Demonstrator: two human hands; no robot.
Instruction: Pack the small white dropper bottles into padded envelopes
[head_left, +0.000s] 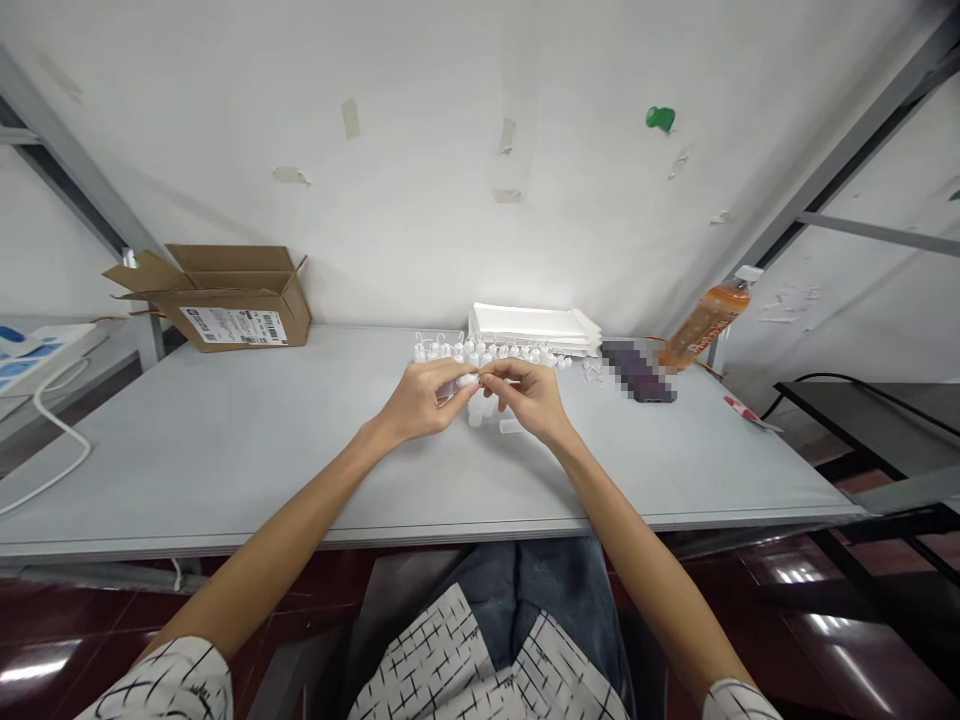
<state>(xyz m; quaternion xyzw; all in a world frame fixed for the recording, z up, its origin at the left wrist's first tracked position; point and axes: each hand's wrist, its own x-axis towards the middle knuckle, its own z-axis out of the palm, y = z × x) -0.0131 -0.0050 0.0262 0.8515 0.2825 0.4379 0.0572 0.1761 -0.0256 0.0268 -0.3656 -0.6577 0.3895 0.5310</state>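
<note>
While both hands (421, 402) (534, 398) grasp small white bottle (467, 380), similar bottles (471, 352) crowd behind; white stack (529, 322) beyond, carton (296, 318) left.

Between nine and ten o'clock from the centre of the view, an open cardboard box (296, 318) with a white printed label (234, 326) stands on the grey tabletop (225, 440), with a white cable (88, 448) farther out just before nine. Around three o'clock are a dark flat object (654, 388) (partly pixelated, identity unconfirmed), a white-capped bottle (709, 320) of orange liquid beyond it, and a red-and-white item (739, 406) near the table's right edge. On the wall (420, 60), tape scraps (351, 118) show from ten to twelve, and a green patch (660, 119) between one and two.
</note>
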